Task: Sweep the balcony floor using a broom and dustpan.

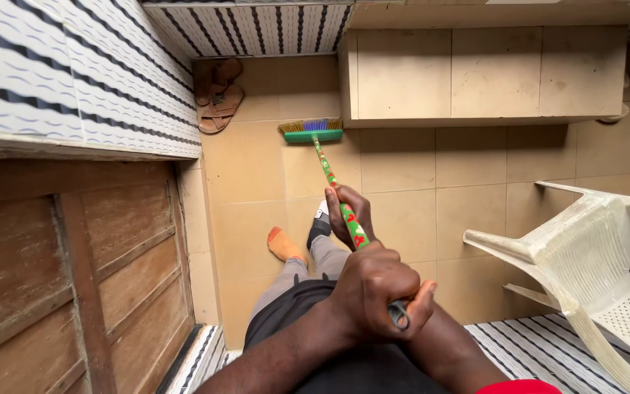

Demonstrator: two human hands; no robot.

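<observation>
We hold the broom [327, 169] in both fists, left hand [373, 292] topmost, right hand [349, 213] lower; tiled floor [402, 190] beyond its head already looks clean

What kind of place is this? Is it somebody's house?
Probably yes: a small tiled entry or porch of a home. There is a wooden door, a pair of sandals on the beige floor tiles, and a white plastic chair. Both hands hold a broom.
</observation>
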